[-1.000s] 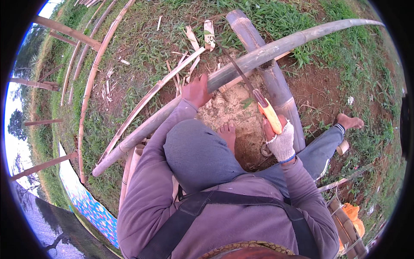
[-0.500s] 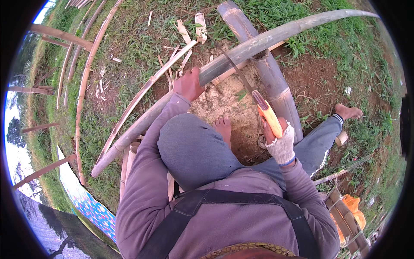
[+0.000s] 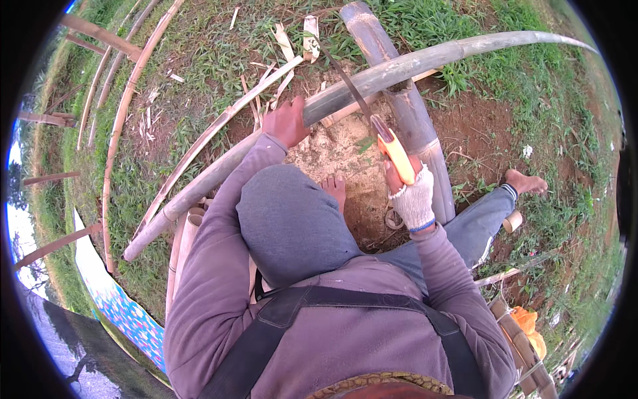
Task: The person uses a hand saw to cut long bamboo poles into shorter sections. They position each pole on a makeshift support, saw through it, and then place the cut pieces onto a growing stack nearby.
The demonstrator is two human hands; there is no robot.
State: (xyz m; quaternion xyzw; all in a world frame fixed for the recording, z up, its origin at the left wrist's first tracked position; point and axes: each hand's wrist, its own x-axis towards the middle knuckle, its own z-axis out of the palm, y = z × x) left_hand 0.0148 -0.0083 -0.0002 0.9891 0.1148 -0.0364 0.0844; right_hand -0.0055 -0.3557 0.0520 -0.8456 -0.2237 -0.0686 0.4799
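My left hand (image 3: 287, 122) is bare and presses down on a long grey-green bamboo pole (image 3: 372, 78) that lies across a thicker bamboo log (image 3: 412, 126). My right hand (image 3: 413, 193), in a white knit glove, grips the yellow-orange handle of a hand saw (image 3: 382, 133). The saw's dark blade crosses the long pole just left of where it rests on the log. Pale sawdust (image 3: 332, 153) covers the ground under the cut. One bare foot (image 3: 335, 189) rests on the sawdust; the other foot (image 3: 525, 181) is out to the right.
Thin split bamboo strips (image 3: 219, 133) lie beside the pole, with chips (image 3: 310, 30) on the grass behind. More long poles (image 3: 119, 126) curve along the left. Short cut bamboo tubes (image 3: 189, 226) sit by my left knee, an orange object (image 3: 528, 322) at lower right.
The saw has moved up and forward along its stroke across the pole, and my right hand followed it. My left hand stays pressed on the pole.
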